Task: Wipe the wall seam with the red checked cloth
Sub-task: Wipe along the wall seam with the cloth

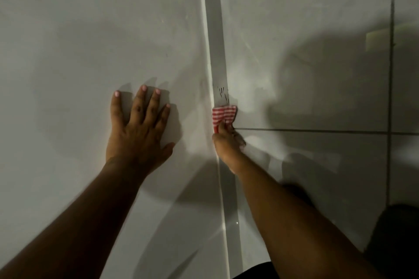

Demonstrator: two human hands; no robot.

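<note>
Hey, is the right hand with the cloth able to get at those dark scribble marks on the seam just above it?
Probably yes. The right hand presses the red checked cloth to the seam directly below the dark marks, and nothing lies between them.

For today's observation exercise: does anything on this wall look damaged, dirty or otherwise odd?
Yes. Thin dark scratch-like marks sit on the grey seam strip, just above the red checked cloth bunched in the right hand. They stand out against the otherwise plain strip. The left hand lies flat on the wall.
</note>
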